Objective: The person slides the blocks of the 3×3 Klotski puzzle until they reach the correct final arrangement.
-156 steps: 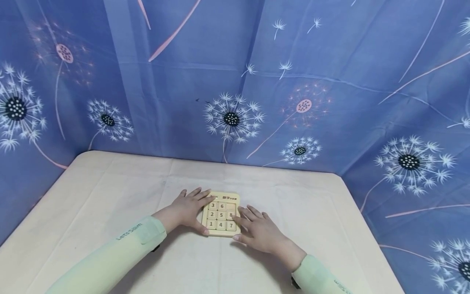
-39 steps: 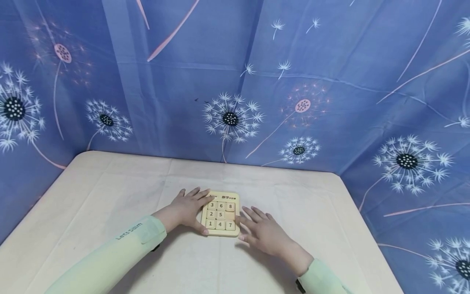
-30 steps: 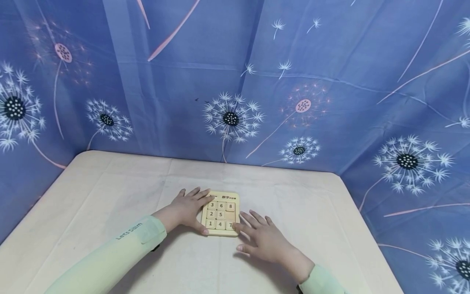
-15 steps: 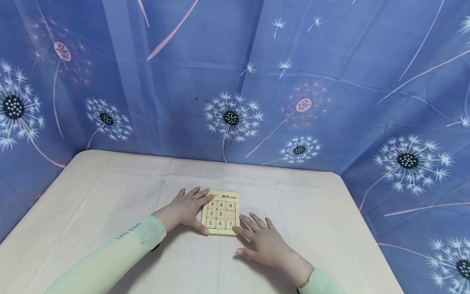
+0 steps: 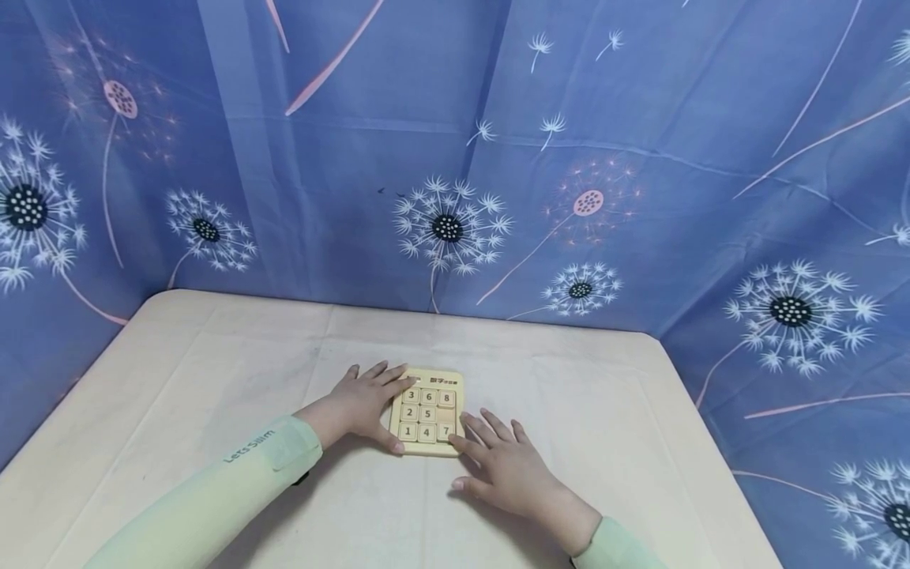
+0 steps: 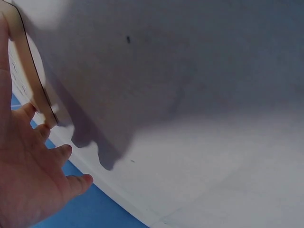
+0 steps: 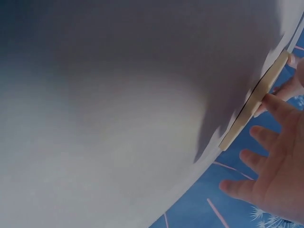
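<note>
A pale yellow number slide puzzle lies flat on the table. Its tiles read 3, 6, 8 along the far row, 2 and 5 with a vacant slot in the middle, and 1, 4, 7 nearest. My left hand braces the left side, thumb at the near corner and index finger on the far corner, other fingers spread. With its index fingertip at the lower right of the 7 tile, my right hand stretches from the right, thumb apart. Both wrist views show only the puzzle's edge.
A cream cloth covers the table, which has rounded far corners. Blue curtains with dandelion prints hang behind and on both sides. Light green sleeves cover my forearms.
The 8 tile has slid from the middle right slot to the far right corner. My right index finger has moved down to the 7 tile, which now sits slightly higher. The left hand stays put.
</note>
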Motion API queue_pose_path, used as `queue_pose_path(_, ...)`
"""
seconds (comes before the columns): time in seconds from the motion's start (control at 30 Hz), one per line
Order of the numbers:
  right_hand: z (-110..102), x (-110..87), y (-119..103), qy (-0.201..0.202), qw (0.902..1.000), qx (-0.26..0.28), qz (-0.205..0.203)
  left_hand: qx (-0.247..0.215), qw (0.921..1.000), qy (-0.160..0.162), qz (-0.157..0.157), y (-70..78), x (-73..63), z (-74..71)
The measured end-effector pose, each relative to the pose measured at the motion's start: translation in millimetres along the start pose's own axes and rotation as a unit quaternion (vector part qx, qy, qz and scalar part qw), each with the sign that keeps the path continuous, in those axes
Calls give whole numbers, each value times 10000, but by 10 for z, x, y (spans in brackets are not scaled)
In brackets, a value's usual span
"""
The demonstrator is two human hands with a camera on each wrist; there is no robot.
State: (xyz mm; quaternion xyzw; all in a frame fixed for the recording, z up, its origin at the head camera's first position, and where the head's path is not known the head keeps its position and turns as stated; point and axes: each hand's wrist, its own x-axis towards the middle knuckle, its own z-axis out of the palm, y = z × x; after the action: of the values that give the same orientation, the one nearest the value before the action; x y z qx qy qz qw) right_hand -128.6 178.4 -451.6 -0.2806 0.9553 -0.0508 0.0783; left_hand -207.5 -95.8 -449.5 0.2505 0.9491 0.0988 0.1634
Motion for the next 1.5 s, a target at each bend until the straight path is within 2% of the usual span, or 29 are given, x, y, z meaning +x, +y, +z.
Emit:
queue_pose_path(1.2, -3, 148, 31, 265, 9994, 56, 208, 13, 10000, -5, -28, 0, -4, -1)
queue_pose_path(1.5, -45, 152, 35, 171, 9994, 154, 247, 28, 10000, -11, -5, -2, 0, -1)
